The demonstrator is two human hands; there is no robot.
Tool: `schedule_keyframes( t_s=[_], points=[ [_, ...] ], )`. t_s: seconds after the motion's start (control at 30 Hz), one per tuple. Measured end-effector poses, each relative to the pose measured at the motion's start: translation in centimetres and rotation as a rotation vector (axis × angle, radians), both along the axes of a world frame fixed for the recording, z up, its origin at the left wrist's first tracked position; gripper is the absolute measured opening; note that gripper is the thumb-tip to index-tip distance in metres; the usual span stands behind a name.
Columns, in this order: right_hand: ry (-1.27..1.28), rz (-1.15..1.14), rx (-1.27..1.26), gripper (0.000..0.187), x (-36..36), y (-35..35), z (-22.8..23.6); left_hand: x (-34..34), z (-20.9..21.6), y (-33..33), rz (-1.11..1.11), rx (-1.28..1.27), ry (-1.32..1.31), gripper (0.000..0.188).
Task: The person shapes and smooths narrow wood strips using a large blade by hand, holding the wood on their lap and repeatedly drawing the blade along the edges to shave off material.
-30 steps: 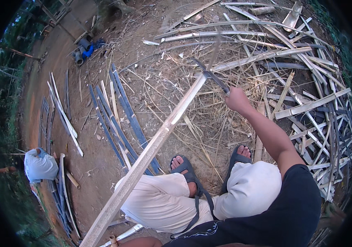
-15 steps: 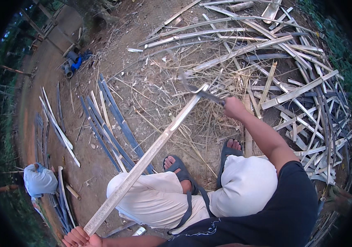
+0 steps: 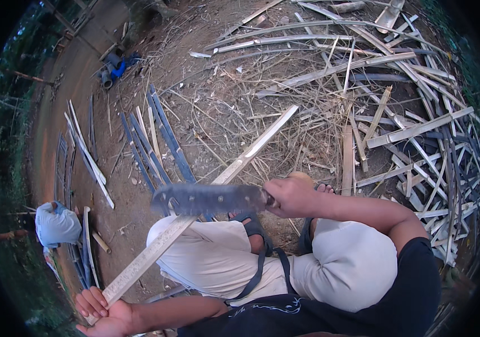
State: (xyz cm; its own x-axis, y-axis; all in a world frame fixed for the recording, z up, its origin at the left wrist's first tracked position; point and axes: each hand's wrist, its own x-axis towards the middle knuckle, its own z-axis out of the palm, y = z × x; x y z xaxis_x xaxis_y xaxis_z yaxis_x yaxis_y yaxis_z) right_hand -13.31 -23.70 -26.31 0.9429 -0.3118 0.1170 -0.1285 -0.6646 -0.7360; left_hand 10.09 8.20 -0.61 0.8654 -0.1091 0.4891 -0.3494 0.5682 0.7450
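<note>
Bamboo strip (image 3: 151, 256) is slanting over the left thigh (image 3: 209, 250), left hand (image 3: 108, 315) gripping its near end, right hand (image 3: 289, 197) clutching a broad knife (image 3: 220, 199); slipping, it could be gashing the thigh.

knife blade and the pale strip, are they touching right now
Cannot tell. In the head view, the blurred knife blade passes in front of the pale strip, hiding any contact or gap between them.
</note>
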Motion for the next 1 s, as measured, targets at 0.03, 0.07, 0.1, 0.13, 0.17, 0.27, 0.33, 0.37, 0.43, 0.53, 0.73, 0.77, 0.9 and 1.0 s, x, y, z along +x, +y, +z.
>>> schedule_keyframes(
  t_s=[0.03, 0.07, 0.1, 0.13, 0.17, 0.27, 0.33, 0.37, 0.43, 0.53, 0.73, 0.77, 0.9, 1.0],
  points=[
    [-0.080, 0.073, -0.056, 0.031, -0.3, 0.1, 0.3, -0.3, 0.1, -1.7, 0.001, 0.003, -0.010, 0.046],
    [-0.161, 0.147, -0.110, 0.033, -0.8, 0.3, 0.5, -0.5, 0.0, -2.4, 0.002, 0.006, -0.020, 0.045],
    [-0.136, 0.141, -0.040, 0.033, -1.2, 0.6, 1.1, -0.6, 0.2, -2.2, -0.081, 0.029, -0.058, 0.043],
    [-0.103, 0.099, 0.021, 0.033, -1.7, 0.6, 0.9, -0.7, 0.4, -2.0, -0.101, 0.007, -0.072, 0.042],
    [-0.068, 0.056, 0.083, 0.033, -2.4, 0.5, 0.3, -0.9, 0.6, -2.2, -0.123, -0.014, -0.086, 0.041],
    [0.064, -0.142, 0.209, 0.032, -4.1, -0.2, -0.8, -1.5, 1.8, -3.5, -0.121, -0.079, -0.089, 0.045],
    [0.137, -0.263, 0.304, 0.031, -5.1, -1.4, -1.2, -2.3, 2.3, -4.2, -0.142, -0.092, -0.160, 0.050],
    [0.170, -0.289, 0.344, 0.028, -5.5, -2.0, -1.1, -2.8, 2.3, -4.8, -0.182, -0.084, -0.232, 0.054],
    [0.097, -0.312, 0.317, 0.027, -6.1, -2.1, -1.2, -3.4, 2.7, -5.3, -0.185, -0.057, -0.317, 0.066],
    [0.067, -0.318, 0.322, 0.028, -6.9, -1.9, -0.6, -4.4, 3.4, -6.1, -0.235, 0.046, -0.471, 0.067],
    [-0.032, -0.180, 0.140, 0.028, -6.7, -1.9, 2.7, -9.0, 3.4, -11.1, -0.199, -0.164, -0.601, 0.041],
    [-0.054, -0.158, 0.113, 0.028, -6.6, -1.9, 3.1, -9.2, 3.5, -11.2, -0.283, -0.178, -0.590, 0.038],
    [-0.079, -0.227, 0.039, 0.026, -6.4, -2.0, 3.1, -9.0, 4.2, -11.8, -0.697, -0.159, -0.628, 0.029],
    [0.122, -0.427, 0.165, 0.026, -7.0, -3.4, 0.0, -9.7, 4.2, -13.2, -0.768, -0.264, -0.595, 0.020]
  ],
)
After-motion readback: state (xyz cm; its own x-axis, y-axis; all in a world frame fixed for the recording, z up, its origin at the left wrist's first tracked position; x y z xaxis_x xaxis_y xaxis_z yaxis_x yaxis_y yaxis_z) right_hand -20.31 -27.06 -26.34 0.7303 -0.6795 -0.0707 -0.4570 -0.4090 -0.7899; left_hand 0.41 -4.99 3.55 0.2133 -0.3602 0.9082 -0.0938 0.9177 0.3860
